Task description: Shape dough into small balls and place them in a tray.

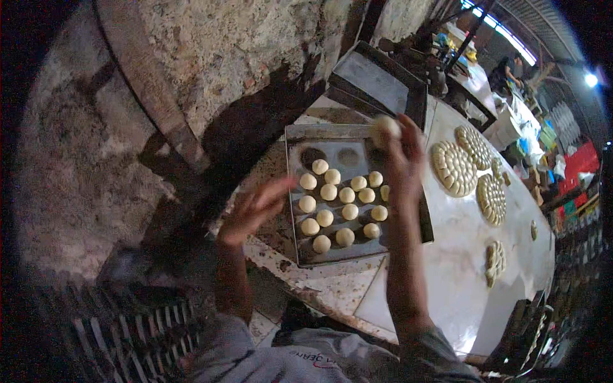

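Note:
A square metal baking tray [306,246] holds several round pale dough balls [329,191] in loose rows, with bare dimples showing toward its back. My left hand [255,210] is beside the tray's left edge, open, fingers spread toward the balls. My right hand [405,156] is raised over the tray's back right, closed on a dough ball [386,132], both slightly blurred by motion. Part of the tray's right side is hidden behind my right forearm.
An empty metal tray [370,80] lies behind. On the pale worktop [447,268] to the right are coiled clusters of dough pieces [454,167]. A rough wall [211,51] stands left. A person [504,73] is in the background among crates and bags.

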{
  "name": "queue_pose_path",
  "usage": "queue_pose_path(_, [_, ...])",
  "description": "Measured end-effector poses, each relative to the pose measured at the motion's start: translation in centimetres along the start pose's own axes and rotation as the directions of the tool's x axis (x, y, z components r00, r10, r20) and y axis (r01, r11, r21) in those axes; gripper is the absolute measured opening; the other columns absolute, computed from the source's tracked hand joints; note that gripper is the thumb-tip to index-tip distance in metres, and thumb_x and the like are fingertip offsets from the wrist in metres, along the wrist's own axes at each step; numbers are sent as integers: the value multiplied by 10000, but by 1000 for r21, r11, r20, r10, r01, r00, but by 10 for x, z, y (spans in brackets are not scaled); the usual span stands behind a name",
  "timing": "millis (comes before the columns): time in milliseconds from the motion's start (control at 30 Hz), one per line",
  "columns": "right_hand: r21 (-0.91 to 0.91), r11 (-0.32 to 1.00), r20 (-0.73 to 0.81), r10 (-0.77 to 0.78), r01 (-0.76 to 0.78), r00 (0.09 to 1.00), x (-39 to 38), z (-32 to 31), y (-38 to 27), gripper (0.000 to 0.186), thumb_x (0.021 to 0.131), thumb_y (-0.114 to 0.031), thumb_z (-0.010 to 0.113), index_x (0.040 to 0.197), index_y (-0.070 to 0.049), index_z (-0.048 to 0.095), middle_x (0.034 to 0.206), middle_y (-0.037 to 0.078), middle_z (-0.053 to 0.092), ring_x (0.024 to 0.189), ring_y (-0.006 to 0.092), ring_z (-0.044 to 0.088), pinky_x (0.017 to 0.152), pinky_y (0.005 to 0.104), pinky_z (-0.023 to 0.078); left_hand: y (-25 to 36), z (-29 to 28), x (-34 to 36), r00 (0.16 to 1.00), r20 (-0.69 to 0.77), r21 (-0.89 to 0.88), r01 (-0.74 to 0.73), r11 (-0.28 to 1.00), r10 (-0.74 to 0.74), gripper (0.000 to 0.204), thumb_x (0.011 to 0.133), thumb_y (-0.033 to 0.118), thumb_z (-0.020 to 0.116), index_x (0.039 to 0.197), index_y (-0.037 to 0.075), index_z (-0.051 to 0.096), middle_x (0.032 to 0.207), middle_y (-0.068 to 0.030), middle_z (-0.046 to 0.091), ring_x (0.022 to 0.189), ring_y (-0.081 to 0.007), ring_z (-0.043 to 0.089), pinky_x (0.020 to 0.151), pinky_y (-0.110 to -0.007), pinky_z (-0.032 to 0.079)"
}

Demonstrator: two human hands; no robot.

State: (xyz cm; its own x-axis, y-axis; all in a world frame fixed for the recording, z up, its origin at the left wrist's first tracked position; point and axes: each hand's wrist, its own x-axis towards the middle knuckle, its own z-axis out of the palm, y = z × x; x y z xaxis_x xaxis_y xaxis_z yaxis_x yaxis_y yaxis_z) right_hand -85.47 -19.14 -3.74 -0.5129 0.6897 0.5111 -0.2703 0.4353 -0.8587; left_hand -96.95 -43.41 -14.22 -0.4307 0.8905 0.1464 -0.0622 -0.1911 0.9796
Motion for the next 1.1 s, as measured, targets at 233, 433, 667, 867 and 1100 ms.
queue_pose_path(233, [-561,823,112,-34,91,993,-70,34,147,347,713,-150,665,1036,-48,588,995,162,581,930,353,524,836,419,408,-51,121,-33,814,576,-175,38,984,71,672,801,476,588,1259,10,431,1244,-144,496,1191,-260,435,1030,-380,277])
queue_pose_path(433, [-811,380,-475,20,-446,880,-196,-296,173,190,741,-153,623,902,-53,611,970,155,568,962,321,482,837,394,395,-116,273,-15,568,726,-9,573,819,-389,477,845,312,604,1202,21,479,1151,-110,564,1088,-192,511,951,-320,380])
queue_pose_path(667, [-448,29,-885,-158,-894,438,-379,-574,139,152,744,-123,554,843,-15,589,923,182,557,874,329,499,819,397,387,-211,458,19,619,726,476,-137,869,-300,313,770,301,641,1000,93,599,940,-67,633,791,-213,622,701,-315,492])
queue_pose_path(867, [-384,-43,-920,108,-922,378,-331,-647,106,238,795,-229,520,895,-18,568,922,165,577,865,330,532,764,399,426,-265,612,111,899,431,479,-296,826,71,128,807,210,571,804,85,597,764,-127,616,696,-316,600,610,-400,477])
queue_pose_path(1100, [-449,118,-883,94,-886,460,-306,-675,140,160,767,-244,571,796,-88,590,828,96,581,869,277,531,792,388,410,-334,756,322,963,-74,902,-47,430,259,445,823,401,522,1064,27,525,1067,-177,549,1010,-347,505,881,-430,399])
